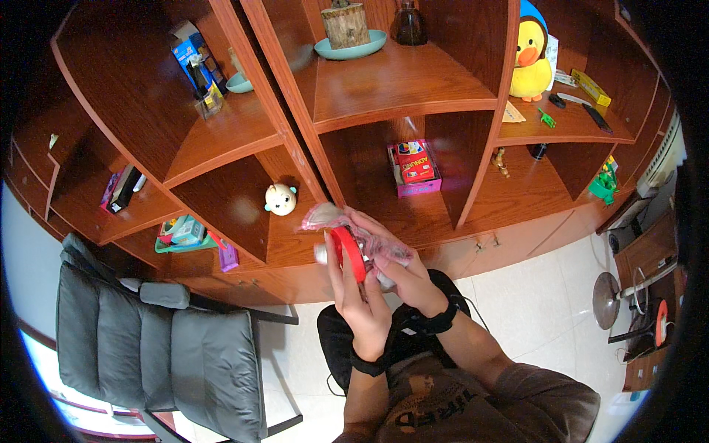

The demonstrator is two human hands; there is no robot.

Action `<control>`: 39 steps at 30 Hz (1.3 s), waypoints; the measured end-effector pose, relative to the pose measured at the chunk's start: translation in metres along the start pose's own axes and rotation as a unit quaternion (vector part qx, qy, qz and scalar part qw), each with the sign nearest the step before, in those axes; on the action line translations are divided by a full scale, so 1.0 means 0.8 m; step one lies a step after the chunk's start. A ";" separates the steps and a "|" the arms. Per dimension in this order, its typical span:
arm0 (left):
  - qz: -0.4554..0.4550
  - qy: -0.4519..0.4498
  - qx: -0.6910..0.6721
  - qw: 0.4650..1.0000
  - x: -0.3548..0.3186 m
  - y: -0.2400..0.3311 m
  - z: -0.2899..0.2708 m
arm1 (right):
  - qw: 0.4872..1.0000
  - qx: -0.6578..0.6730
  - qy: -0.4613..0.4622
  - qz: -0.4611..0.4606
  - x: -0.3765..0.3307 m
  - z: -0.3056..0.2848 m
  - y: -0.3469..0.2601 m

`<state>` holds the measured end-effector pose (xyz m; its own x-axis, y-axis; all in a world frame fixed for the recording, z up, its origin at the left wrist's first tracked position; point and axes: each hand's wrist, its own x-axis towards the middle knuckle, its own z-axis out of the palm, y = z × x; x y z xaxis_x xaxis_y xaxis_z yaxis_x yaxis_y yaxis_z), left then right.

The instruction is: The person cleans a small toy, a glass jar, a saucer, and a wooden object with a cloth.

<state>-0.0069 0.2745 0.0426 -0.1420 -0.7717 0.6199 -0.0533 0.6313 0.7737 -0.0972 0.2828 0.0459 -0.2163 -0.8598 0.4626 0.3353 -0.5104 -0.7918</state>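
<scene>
Left hand [360, 295] grip closed round a red tape roll [350, 253], right hand [410, 280] grip pinching a crumpled pink plastic bag [384, 247], wooden shelf unit [384, 81] behind.

Reddish wooden wall shelving [399, 81] with open compartments, pale tiled floor [546, 295], grey cushioned recliner chair [148, 332], standing fan [613, 299]

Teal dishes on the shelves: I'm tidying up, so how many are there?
2. A teal plate under the wooden stump, top middle shelf; a small teal bowl on the left shelf. Others may be hidden.
</scene>
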 end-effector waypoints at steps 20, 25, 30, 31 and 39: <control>0.098 -0.093 0.095 0.986 0.010 -0.022 0.003 | 0.996 -0.048 0.068 0.015 0.019 -0.010 -0.004; -0.032 -0.088 -0.001 0.996 0.010 -0.015 0.009 | 0.979 -0.161 0.007 -0.127 0.006 -0.016 0.003; 0.148 -0.108 0.104 0.978 0.022 -0.002 0.002 | 0.987 -0.100 0.019 -0.127 0.010 -0.011 -0.012; 0.186 -0.110 0.157 0.964 0.024 0.000 0.000 | 0.996 -0.028 0.031 -0.080 0.012 -0.010 -0.013; 0.178 -0.240 0.190 0.935 0.035 0.007 -0.014 | 0.946 0.152 0.259 0.122 0.011 -0.025 -0.011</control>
<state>-0.0001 0.2556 0.0653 -0.6399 -0.4421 0.6285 -0.2529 0.8935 0.3710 -0.1203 0.2801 0.0494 -0.4920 -0.8697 -0.0396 0.6643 -0.3457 -0.6628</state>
